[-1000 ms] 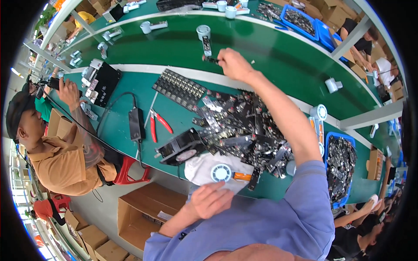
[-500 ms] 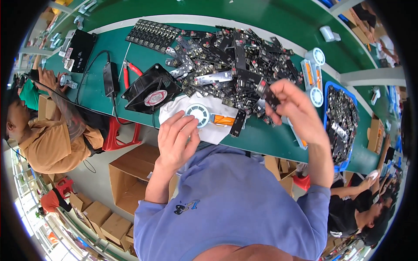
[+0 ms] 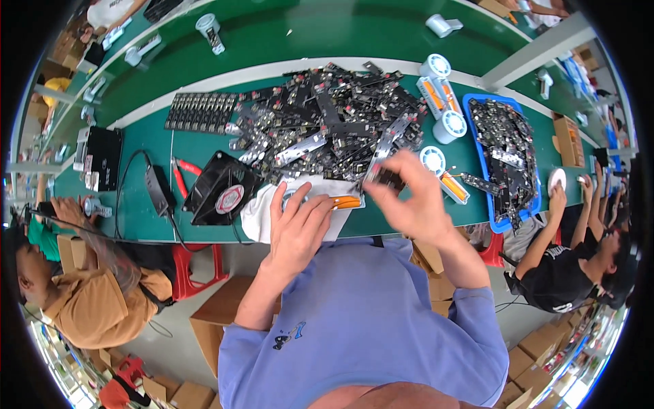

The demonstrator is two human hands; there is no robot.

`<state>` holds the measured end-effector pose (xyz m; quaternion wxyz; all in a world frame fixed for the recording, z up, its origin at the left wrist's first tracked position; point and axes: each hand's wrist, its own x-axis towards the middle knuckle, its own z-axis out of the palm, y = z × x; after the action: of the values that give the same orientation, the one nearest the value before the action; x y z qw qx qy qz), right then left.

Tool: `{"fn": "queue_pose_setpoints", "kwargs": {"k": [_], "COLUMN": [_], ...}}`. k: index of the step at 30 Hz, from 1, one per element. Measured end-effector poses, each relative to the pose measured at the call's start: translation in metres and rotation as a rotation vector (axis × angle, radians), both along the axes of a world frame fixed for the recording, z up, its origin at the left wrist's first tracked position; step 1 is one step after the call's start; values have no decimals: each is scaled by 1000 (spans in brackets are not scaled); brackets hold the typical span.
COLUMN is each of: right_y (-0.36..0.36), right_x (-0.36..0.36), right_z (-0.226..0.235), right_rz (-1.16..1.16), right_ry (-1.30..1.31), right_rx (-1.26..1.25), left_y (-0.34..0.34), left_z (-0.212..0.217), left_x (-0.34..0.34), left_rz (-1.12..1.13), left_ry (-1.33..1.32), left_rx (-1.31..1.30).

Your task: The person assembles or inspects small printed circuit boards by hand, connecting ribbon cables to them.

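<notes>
My left hand [image 3: 298,221] lies over a white handheld fan [image 3: 287,202], its fingers gripping the round head and the near part of the open casing. An orange battery [image 3: 347,202] shows in that casing, beyond my fingertips. Under the fan is a white cloth [image 3: 255,213]. Just right of the casing my right hand [image 3: 412,204] is closed in a pinch, slightly blurred. A dark circuit board [image 3: 390,179] shows between its thumb and forefinger, partly hidden by them. A large heap of black circuit boards [image 3: 327,116] lies right behind both hands.
Left of the cloth stand a black square fan [image 3: 221,191], red-handled pliers [image 3: 180,178] and a power adapter [image 3: 159,191]. To the right are an opened fan [image 3: 449,184], more white fans [image 3: 449,126] and a blue tray [image 3: 486,184] of boards. Co-workers sit on both sides.
My right hand has come down and left from beside the heap to the end of the fan casing. My left hand has moved further over the fan. The view has shifted.
</notes>
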<state>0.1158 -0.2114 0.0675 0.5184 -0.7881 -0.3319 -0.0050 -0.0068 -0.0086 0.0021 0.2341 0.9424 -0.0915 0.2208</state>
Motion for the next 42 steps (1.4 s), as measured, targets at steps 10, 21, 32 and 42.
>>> {"fn": "queue_pose_setpoints", "kwargs": {"k": [10,21,32,42], "right_y": [20,-5,39,23], "right_x": [90,54,241,85], "right_z": [-2,14,-94,24], "right_rz": [-143,-136,-93,52], "right_ry": [92,197,-207,217], "right_rx": [-372,-146,-603,-207], "left_y": [1,2,-4,7], "left_z": [-1,5,6,-5], "left_x": [1,2,-6,-4], "left_rz": [44,60,66,115], "left_ry": [37,65,72,91], "left_rx": [-196,-251,-253,-467]}}
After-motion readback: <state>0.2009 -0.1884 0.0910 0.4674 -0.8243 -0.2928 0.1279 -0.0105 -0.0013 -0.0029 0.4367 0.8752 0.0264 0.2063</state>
